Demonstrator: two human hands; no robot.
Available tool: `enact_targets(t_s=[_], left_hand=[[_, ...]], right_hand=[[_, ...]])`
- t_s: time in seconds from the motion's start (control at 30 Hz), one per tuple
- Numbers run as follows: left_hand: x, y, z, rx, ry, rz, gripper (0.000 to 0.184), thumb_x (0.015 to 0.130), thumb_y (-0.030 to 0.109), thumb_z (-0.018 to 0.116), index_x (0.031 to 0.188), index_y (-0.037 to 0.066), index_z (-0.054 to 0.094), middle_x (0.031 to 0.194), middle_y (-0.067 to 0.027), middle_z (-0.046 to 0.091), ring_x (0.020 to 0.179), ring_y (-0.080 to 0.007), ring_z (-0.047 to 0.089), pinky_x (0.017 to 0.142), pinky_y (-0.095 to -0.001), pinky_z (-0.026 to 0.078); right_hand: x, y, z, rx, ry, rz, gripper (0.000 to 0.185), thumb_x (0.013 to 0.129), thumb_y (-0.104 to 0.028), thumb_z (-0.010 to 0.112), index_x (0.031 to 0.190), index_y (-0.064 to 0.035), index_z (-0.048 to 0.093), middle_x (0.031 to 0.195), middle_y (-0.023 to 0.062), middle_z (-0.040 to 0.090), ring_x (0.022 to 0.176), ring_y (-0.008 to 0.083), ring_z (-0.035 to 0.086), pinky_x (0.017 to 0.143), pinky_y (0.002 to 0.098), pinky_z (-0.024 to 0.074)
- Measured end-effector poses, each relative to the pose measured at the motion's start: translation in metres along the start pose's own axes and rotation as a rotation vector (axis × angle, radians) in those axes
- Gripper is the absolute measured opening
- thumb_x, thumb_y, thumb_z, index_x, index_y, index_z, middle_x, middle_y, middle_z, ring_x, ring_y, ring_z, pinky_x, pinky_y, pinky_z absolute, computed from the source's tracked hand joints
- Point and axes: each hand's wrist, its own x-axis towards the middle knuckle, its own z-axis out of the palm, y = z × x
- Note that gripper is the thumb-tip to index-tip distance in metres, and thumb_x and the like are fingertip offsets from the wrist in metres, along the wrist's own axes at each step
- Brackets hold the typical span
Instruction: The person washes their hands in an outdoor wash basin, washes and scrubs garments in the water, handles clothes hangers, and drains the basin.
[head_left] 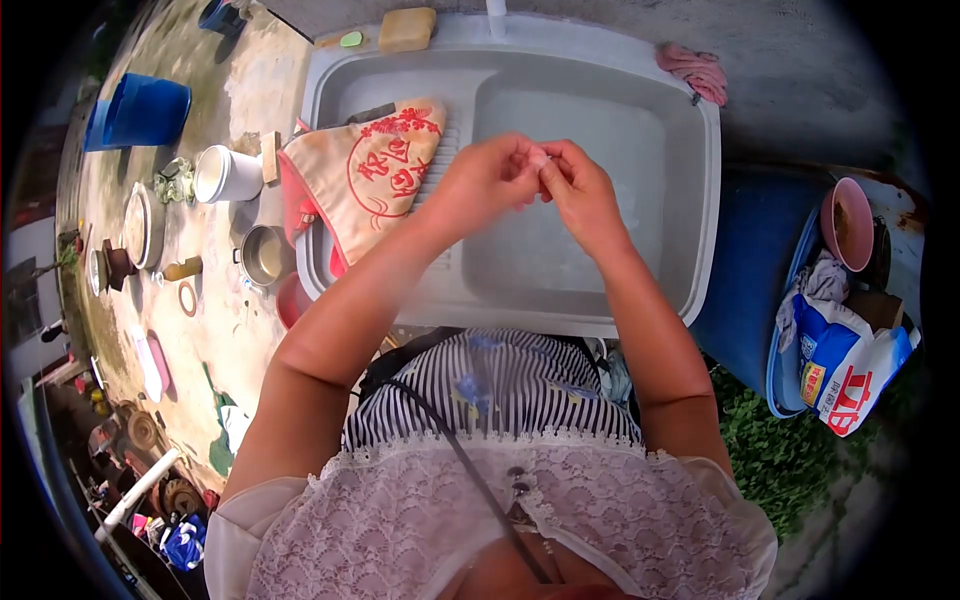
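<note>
My left hand (493, 182) and my right hand (582, 193) meet over the basin of a grey sink (648, 262). The fingertips of both are pinched together around a tiny pale spot, too small to name. Left of them, a beige cloth piece (345, 165) with red printed characters and flowers lies over the ribbed washboard part of the sink. Red fabric shows along its edge. The basin below my hands looks to hold shallow, cloudy water, though I cannot be sure.
On the sink's back ledge sit a yellowish block (407, 30), a small green piece (351, 39) and a pink rag (693, 72). A blue barrel (745, 270) with a pink bowl (848, 225) stands right. A white bucket (226, 175) and a metal pot (266, 254) stand left.
</note>
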Motion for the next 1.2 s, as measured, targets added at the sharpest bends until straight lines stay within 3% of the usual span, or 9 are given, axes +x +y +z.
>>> enact_targets(t_s=[0.37,0.53,0.67,0.87,0.97,1.03,1.13,1.17,1.2], left_hand=[[0.008,-0.011,0.002,-0.051,0.052,-0.121,0.020,0.107,0.014,0.060,0.117,-0.003,0.066,0.093,-0.0045,0.071,0.079,-0.0097,0.066,0.073,-0.0263,0.055],[0.006,-0.016,0.008,-0.098,0.029,0.002,0.022,0.109,0.012,0.058,0.122,-0.004,0.066,0.100,-0.0061,0.072,0.087,-0.0112,0.068,0.083,-0.0273,0.057],[0.010,-0.025,0.007,-0.151,-0.010,-0.033,0.021,0.109,0.010,0.058,0.121,-0.004,0.065,0.103,-0.0061,0.072,0.089,-0.0115,0.068,0.086,-0.0282,0.057],[0.022,-0.042,0.012,-0.134,-0.065,-0.118,0.022,0.107,0.011,0.060,0.123,-0.003,0.067,0.100,-0.0056,0.072,0.088,-0.0115,0.068,0.083,-0.0281,0.056],[0.036,-0.080,0.020,0.079,-0.093,-0.230,0.028,0.105,0.019,0.064,0.124,-0.001,0.069,0.098,-0.0046,0.072,0.087,-0.0115,0.067,0.082,-0.0297,0.056],[0.043,-0.115,0.022,0.380,-0.122,-0.304,0.032,0.104,0.025,0.066,0.125,0.001,0.070,0.098,-0.0039,0.072,0.086,-0.0119,0.067,0.081,-0.0313,0.055],[0.048,-0.188,0.028,0.322,-0.087,-0.218,0.039,0.105,0.037,0.062,0.112,0.001,0.073,0.093,-0.0160,0.075,0.084,-0.0296,0.072,0.080,-0.0445,0.055],[0.051,-0.204,0.033,0.287,-0.083,-0.309,0.040,0.105,0.037,0.062,0.118,0.001,0.072,0.100,-0.0134,0.074,0.088,-0.0255,0.071,0.082,-0.0420,0.055],[0.055,-0.217,0.039,0.253,-0.079,-0.399,0.041,0.105,0.038,0.063,0.124,0.001,0.070,0.106,-0.0109,0.074,0.093,-0.0214,0.070,0.084,-0.0396,0.056]], right_hand=[[0.002,0.004,0.009,-0.458,0.122,-0.172,0.016,0.100,-0.022,0.070,0.108,-0.0087,0.068,0.084,0.0080,0.076,0.073,0.0243,0.073,0.068,0.0359,0.0553],[0.005,0.011,0.001,-0.253,0.118,-0.175,0.014,0.103,-0.020,0.068,0.104,-0.0056,0.068,0.079,0.0061,0.074,0.069,0.0161,0.070,0.065,0.0315,0.0537],[0.003,0.013,-0.003,-0.164,0.086,-0.171,0.016,0.106,-0.019,0.066,0.102,-0.0035,0.067,0.077,0.0044,0.073,0.068,0.0097,0.068,0.064,0.0274,0.0522],[0.000,0.029,-0.010,-0.181,0.067,-0.118,0.021,0.107,-0.024,0.065,0.106,-0.0037,0.068,0.080,0.0060,0.075,0.072,0.0126,0.070,0.067,0.0285,0.0537],[0.005,0.083,-0.028,-0.219,-0.015,-0.001,0.024,0.106,-0.027,0.066,0.117,-0.0052,0.069,0.098,0.0104,0.077,0.083,0.0196,0.074,0.075,0.0345,0.0567],[0.014,0.151,-0.065,-0.558,0.048,0.034,0.031,0.105,-0.028,0.066,0.128,-0.0069,0.068,0.119,0.0138,0.074,0.099,0.0259,0.074,0.086,0.0404,0.0572],[0.020,0.230,-0.136,-0.776,0.563,0.180,0.035,0.105,-0.028,0.064,0.129,-0.0034,0.067,0.130,0.0155,0.068,0.105,0.0281,0.069,0.088,0.0428,0.0566],[0.020,0.239,-0.146,-0.819,0.754,0.306,0.035,0.105,-0.028,0.063,0.127,-0.0015,0.067,0.130,0.0157,0.068,0.105,0.0281,0.068,0.087,0.0433,0.0565],[0.021,0.252,-0.144,-0.509,0.746,0.385,0.033,0.106,-0.030,0.062,0.121,-0.0019,0.068,0.123,0.0146,0.068,0.101,0.0274,0.068,0.085,0.0432,0.0565]])
